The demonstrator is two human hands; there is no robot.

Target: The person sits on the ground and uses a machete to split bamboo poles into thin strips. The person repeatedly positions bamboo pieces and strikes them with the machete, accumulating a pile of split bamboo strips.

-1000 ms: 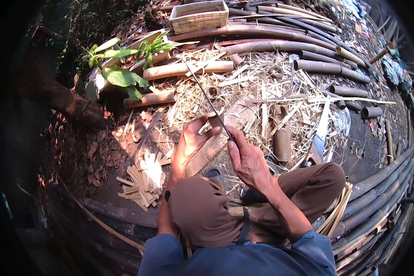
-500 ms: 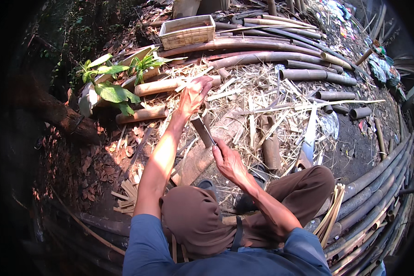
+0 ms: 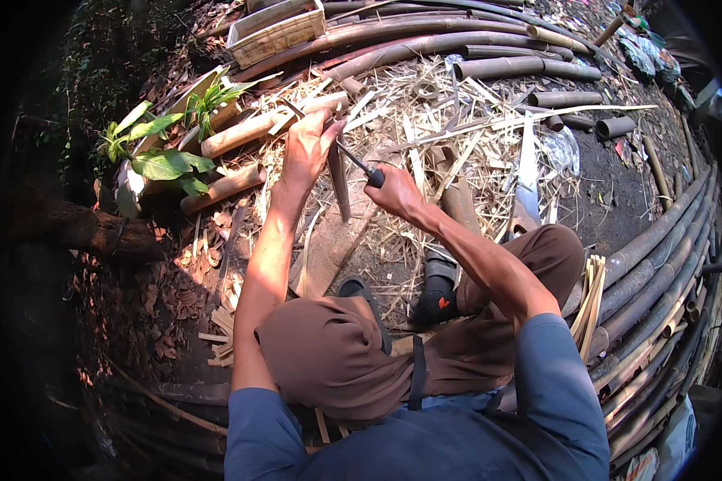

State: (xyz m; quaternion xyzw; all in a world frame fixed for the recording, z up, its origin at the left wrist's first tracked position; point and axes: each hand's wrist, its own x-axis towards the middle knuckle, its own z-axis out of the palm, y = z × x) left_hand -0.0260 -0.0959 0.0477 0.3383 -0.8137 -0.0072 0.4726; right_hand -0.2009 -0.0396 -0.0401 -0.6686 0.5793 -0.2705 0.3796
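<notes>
My left hand (image 3: 303, 152) is closed at the upper end of a split bamboo piece (image 3: 339, 188), which stands nearly upright over a flat wooden block (image 3: 322, 252). My right hand (image 3: 397, 192) is wrapped round the dark handle of a knife (image 3: 353, 155). Its narrow blade slants up and left across the bamboo's top, close against my left fingers. A thin dark tip in line with the blade shows beyond that hand; the stretch between is hidden. Pale shavings (image 3: 405, 120) lie thick around the block.
Cut bamboo lengths (image 3: 233, 187) and a leafy plant (image 3: 172, 163) lie at the left. A crate (image 3: 277, 36) sits beside long bamboo poles (image 3: 409, 50) at the back. More poles (image 3: 658, 244) curve along the right. A saw-like blade (image 3: 528, 168) leans near my right knee.
My right hand has moved up and away from me with the knife, whose blade now crosses the bamboo near its top. The bamboo has turned more upright, and the view has shifted slightly.
</notes>
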